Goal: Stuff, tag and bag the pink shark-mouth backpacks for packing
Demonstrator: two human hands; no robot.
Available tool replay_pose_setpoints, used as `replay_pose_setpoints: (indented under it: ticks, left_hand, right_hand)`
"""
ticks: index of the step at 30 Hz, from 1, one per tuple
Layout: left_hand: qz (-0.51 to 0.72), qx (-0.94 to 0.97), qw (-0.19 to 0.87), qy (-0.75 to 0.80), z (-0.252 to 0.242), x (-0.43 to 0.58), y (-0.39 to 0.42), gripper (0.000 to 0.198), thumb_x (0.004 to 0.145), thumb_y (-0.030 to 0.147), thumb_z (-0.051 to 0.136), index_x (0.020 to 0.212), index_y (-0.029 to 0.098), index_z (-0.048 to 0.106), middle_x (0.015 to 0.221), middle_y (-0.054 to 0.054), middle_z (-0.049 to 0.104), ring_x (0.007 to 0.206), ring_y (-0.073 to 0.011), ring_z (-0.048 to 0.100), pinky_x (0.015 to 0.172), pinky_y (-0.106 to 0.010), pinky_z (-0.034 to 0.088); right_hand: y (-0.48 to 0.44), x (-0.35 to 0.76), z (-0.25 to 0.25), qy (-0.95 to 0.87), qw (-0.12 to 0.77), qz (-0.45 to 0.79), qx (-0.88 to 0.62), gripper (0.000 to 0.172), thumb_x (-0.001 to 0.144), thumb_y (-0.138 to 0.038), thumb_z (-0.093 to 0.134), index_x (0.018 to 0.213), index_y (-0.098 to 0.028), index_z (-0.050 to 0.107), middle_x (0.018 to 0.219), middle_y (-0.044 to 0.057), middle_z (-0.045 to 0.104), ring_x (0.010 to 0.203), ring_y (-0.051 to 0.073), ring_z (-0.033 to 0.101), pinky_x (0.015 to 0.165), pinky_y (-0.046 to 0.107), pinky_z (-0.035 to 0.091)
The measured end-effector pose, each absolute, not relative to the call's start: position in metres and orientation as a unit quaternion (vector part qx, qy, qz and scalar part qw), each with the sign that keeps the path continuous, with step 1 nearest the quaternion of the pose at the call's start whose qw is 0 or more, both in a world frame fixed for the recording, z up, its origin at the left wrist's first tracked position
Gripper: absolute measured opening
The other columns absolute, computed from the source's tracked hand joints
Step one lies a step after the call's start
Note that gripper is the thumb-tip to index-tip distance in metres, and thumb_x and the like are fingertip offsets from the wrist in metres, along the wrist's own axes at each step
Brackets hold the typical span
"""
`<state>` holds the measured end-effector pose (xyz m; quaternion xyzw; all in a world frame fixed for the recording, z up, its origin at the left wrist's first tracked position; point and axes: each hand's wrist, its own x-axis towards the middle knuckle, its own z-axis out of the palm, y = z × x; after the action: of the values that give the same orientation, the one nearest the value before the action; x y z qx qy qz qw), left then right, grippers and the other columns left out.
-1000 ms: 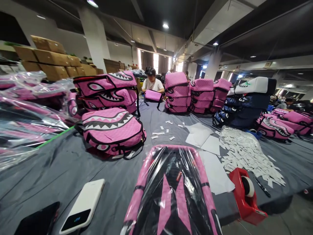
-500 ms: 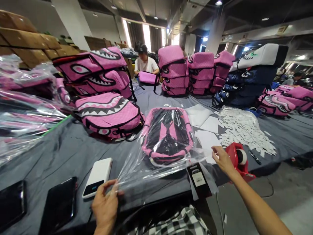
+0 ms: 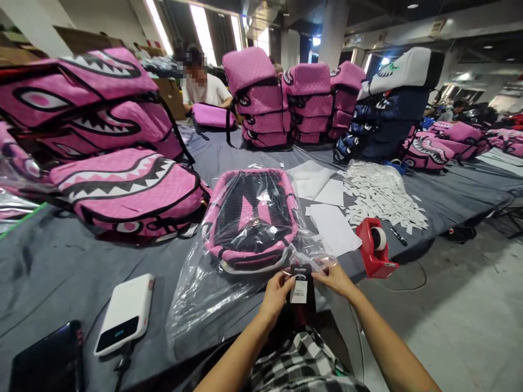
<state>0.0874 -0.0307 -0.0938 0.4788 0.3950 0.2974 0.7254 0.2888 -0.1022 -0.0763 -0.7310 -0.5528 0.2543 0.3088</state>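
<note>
A pink and black backpack (image 3: 255,218) lies inside a clear plastic bag (image 3: 200,305) on the table in front of me. A black hang tag (image 3: 300,280) with a white barcode label hangs at the table's front edge. Its left edge is pinched between the thumb and fingers of my left hand (image 3: 278,294). At the tag's right side, my right hand (image 3: 335,279) is closed on a gathered fold of the clear film; its thumb is close to the tag. Whether that thumb also grips the tag is hard to see.
Pink shark-mouth backpacks (image 3: 131,185) are stacked at left, with more stacks (image 3: 261,103) behind. A red tape dispenser (image 3: 373,250), white paper sheets (image 3: 330,226) and a pile of small white slips (image 3: 384,198) lie right. A power bank (image 3: 126,310) and phone (image 3: 47,359) lie left. A person (image 3: 204,87) sits opposite.
My left hand has let go of the bag's left corner and moved right to the hang tag. My right hand has come in toward the tag. The view has shifted right.
</note>
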Motion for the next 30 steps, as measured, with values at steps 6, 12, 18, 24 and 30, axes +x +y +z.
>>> replay_pose_setpoints:
  ticks: [6, 12, 18, 24, 30]
  left_hand:
    - [0.307, 0.394, 0.783, 0.37, -0.09, 0.073, -0.038, 0.048, 0.052, 0.048, 0.091, 0.076, 0.016, 0.064, 0.078, -0.001, 0.07, 0.073, -0.0148, 0.066, 0.073, -0.027, 0.053]
    - [0.257, 0.483, 0.731, 0.409, -0.104, 0.077, -0.058, 0.049, 0.063, 0.054, 0.083, 0.086, 0.017, 0.061, 0.075, -0.004, 0.07, 0.068, -0.0199, 0.066, 0.068, -0.031, 0.052]
    - [0.1, 0.852, 0.332, 0.393, -0.092, 0.057, -0.057, 0.015, 0.092, 0.031, 0.056, 0.1, 0.02, 0.063, 0.078, -0.004, 0.07, 0.071, -0.0223, 0.067, 0.066, -0.029, 0.045]
    - [0.12, 0.989, 0.071, -0.038, -0.049, 0.112, -0.015, 0.036, 0.094, 0.013, 0.051, 0.128, 0.021, 0.059, 0.138, -0.012, 0.059, 0.134, -0.0261, 0.048, 0.111, -0.042, 0.033]
    - [0.053, 0.967, 0.082, -0.234, -0.058, 0.161, 0.004, 0.033, 0.071, 0.008, 0.074, 0.049, 0.022, 0.054, 0.057, -0.003, 0.065, 0.071, -0.0197, 0.063, 0.073, -0.031, 0.047]
  right_hand:
    - [-0.131, 0.279, -0.073, -0.52, 0.353, 0.489, -0.604, 0.048, 0.081, -0.064, 0.061, 0.068, -0.019, 0.049, 0.063, -0.006, 0.042, 0.06, 0.01, 0.038, 0.058, 0.023, 0.03]
    - [-0.146, 0.266, -0.082, -0.403, 0.413, 0.536, -0.616, 0.06, 0.08, -0.079, 0.05, 0.08, -0.02, 0.051, 0.069, -0.004, 0.05, 0.062, 0.011, 0.045, 0.059, 0.023, 0.037]
    - [-0.158, 0.249, -0.093, -0.465, 0.327, 0.264, -0.779, 0.029, 0.081, -0.049, 0.061, 0.081, -0.021, 0.052, 0.066, -0.002, 0.057, 0.061, 0.015, 0.055, 0.056, 0.023, 0.032]
    - [-0.179, 0.229, -0.105, -0.534, 0.256, 0.113, -0.798, 0.028, 0.09, -0.026, 0.047, 0.114, -0.016, 0.058, 0.066, 0.004, 0.07, 0.054, 0.021, 0.066, 0.05, 0.025, 0.033]
    - [-0.213, 0.204, -0.115, -0.645, 0.292, -0.071, -0.703, 0.041, 0.094, -0.015, 0.038, 0.131, -0.012, 0.056, 0.084, 0.011, 0.076, 0.055, 0.019, 0.069, 0.049, 0.027, 0.046]
